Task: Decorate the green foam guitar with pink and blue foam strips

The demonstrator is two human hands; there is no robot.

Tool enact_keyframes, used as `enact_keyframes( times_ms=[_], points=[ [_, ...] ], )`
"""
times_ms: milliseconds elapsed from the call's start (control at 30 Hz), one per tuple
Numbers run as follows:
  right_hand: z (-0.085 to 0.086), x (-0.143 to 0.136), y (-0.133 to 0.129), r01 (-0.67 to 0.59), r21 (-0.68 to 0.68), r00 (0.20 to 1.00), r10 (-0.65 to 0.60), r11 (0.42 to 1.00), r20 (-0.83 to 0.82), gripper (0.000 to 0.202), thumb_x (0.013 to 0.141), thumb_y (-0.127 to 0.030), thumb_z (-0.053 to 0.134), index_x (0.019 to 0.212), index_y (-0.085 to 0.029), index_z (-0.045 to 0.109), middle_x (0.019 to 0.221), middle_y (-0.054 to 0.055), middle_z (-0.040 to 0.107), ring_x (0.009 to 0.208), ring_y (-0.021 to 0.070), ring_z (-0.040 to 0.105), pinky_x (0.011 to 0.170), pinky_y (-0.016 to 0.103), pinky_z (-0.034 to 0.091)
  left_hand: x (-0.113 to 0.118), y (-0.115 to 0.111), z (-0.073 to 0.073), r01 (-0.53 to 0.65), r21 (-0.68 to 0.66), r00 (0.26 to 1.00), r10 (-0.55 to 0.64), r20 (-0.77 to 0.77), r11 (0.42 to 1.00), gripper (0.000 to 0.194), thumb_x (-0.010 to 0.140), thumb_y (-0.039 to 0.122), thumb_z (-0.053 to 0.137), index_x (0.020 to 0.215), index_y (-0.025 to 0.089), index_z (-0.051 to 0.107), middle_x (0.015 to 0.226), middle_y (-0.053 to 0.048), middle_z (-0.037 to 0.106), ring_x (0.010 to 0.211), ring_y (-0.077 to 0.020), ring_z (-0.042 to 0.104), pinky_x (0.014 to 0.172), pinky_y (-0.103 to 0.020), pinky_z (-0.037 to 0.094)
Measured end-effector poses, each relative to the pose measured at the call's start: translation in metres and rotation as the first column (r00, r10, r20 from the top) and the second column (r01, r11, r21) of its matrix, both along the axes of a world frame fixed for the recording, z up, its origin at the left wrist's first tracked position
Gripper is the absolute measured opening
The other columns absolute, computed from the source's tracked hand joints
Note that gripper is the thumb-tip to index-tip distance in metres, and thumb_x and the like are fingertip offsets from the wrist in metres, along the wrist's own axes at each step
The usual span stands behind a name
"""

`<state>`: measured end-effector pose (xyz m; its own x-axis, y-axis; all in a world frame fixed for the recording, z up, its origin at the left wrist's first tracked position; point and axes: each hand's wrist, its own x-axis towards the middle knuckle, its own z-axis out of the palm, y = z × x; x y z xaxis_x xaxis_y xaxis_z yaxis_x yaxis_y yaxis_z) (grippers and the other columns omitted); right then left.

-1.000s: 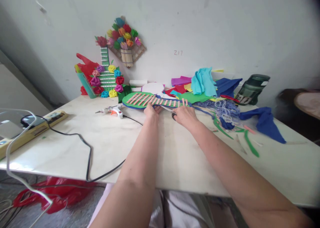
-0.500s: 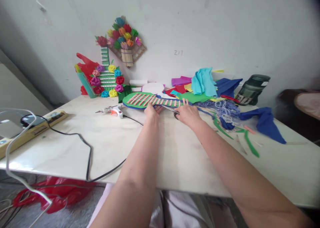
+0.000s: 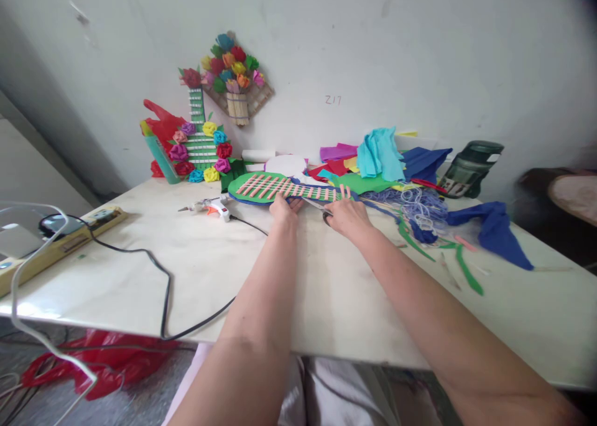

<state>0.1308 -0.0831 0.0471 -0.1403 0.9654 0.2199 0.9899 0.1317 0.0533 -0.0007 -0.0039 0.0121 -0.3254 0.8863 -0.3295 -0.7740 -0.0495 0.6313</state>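
A flat guitar-shaped craft (image 3: 259, 187) lies across the middle of the table, its green face crossed by pinkish strips and white strings, with a blue rim. My left hand (image 3: 283, 209) holds its near edge where body meets neck, the thumb side over the face. A pair of scissors (image 3: 315, 204) is in my right hand (image 3: 347, 216), a dark handle loop showing at the palm and the blades pointing left along the craft's near edge. Some right-hand fingers stretch onto the neck's end. Whether the blades touch the blue rim is unclear.
A white glue gun (image 3: 219, 209) with a black cord lies left, beyond a power strip (image 3: 69, 242). A finished flower-trimmed guitar (image 3: 203, 146) stands behind. Colored paper (image 3: 380, 155), tangled string (image 3: 426, 205), blue paper (image 3: 501, 227) and a dark bottle (image 3: 471, 168) are at right.
My right hand has shifted very slightly left, and more of the scissor blades shows beside the craft. The left hand and the craft stay nearly where they were.
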Motion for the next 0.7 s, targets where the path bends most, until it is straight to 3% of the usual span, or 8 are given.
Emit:
enact_keyframes(
  times_ms=[700],
  points=[
    [0.000, 0.011, 0.005, 0.018, -0.010, 1.000, -0.018, 1.000, 0.023, 0.034, 0.078, -0.032, 0.048, 0.106, -0.027, 0.067, 0.100, 0.009, 0.068, 0.092, 0.0247, 0.061, 0.076, 0.034, 0.045, -0.001, 0.003, -0.001, -0.029, -0.013, 0.999, 0.029, 0.016, 0.999, 0.025, 0.085, 0.020, 0.039, 0.103, 0.011, 0.054, 0.077, -0.010, 0.060, 0.071, -0.0237, 0.067, 0.062, -0.039, 0.056]
  ],
)
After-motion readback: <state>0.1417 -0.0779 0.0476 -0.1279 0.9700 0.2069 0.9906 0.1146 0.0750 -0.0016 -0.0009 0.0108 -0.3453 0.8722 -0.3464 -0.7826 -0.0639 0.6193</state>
